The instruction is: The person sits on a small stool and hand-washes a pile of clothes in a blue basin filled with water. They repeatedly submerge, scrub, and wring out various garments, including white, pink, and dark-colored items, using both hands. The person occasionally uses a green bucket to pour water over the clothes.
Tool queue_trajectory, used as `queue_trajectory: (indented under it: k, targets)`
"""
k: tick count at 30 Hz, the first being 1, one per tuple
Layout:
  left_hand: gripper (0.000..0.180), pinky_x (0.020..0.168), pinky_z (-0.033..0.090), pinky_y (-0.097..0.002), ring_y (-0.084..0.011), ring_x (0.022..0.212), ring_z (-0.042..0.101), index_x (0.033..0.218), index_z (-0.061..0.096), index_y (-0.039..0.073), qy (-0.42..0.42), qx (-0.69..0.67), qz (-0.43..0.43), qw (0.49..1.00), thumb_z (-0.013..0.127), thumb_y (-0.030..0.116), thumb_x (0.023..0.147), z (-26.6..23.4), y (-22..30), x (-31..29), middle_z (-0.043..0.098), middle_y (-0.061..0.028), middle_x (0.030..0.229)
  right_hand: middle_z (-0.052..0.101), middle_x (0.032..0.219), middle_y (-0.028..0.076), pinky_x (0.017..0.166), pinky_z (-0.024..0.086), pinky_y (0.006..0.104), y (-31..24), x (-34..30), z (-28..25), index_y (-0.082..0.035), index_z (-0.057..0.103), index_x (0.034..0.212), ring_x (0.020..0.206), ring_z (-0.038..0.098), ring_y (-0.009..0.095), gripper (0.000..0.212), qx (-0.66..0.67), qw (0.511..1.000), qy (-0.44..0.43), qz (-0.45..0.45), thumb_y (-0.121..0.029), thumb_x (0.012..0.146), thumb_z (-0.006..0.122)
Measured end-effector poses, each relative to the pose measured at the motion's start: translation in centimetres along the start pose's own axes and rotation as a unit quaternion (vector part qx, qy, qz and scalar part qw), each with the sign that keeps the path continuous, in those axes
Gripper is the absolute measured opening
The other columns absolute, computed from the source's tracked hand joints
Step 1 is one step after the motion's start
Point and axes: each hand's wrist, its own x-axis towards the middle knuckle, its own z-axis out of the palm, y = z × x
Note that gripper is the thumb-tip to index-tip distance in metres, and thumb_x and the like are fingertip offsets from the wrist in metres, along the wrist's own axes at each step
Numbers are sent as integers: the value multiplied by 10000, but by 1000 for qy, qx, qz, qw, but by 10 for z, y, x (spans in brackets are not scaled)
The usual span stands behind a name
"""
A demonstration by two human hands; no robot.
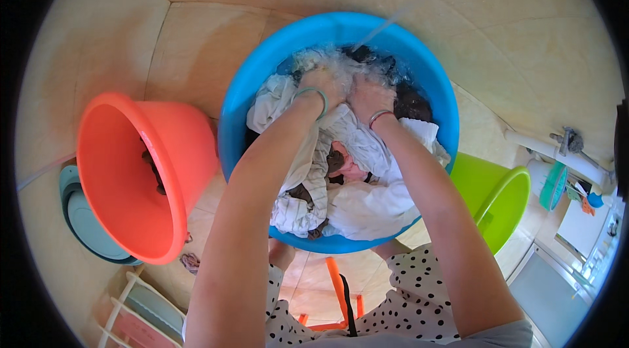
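Observation:
A big round blue basin [449, 102] holds water and a heap of wet clothes. White garments [373, 210] fill its near half, with a pink piece [347, 163] among them. Dark cloth [411, 102] lies at the far right inside. My left hand [325, 86], a pale green bangle at the wrist, is down in the splashing water at the far side, against white cloth. Close beside it on the right is my right hand [371, 97], wearing a thin bracelet. Splashes and cloth hide the fingers of both hands. A thin water stream [386, 23] falls in just beyond them.
An orange-red bucket [190, 145] with dark cloth inside tilts at the left, a grey-green lidded container [98, 217] behind it. A lime green bucket [498, 197] stands right of the basin. Further right are a pipe [557, 154] and a tap [569, 141]. A white rack [124, 302] is lower left.

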Motion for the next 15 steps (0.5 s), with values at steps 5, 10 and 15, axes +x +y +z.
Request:
queue_trajectory:
  k: [5,10,15]
  targets:
    - [361,899,491,-411,-307,1152,548,1151,630,95,48,-36,21,998,559,276,847,8,-8,26,582,-175,1229,655,1094,161,805,515,450,26,41,21,-93,675,1025,1008,640,320,293,4,999,-29,-35,-288,866,526]
    - [416,928,476,-417,-304,1208,502,1188,611,86,-39,50,4,998,595,291,826,-9,-6,21,532,-147,1308,664,1063,178,830,517,432,33,46,24,-69,705,969,995,643,337,314,24,998,-42,-50,-309,845,543]
    - [475,1034,386,-443,-298,1330,359,1290,546,182,23,108,-25,994,585,352,848,6,-12,9,380,-96,1454,652,1098,181,868,506,425,31,51,35,-53,687,1032,1023,630,339,318,54,997,-43,-26,-263,835,551]
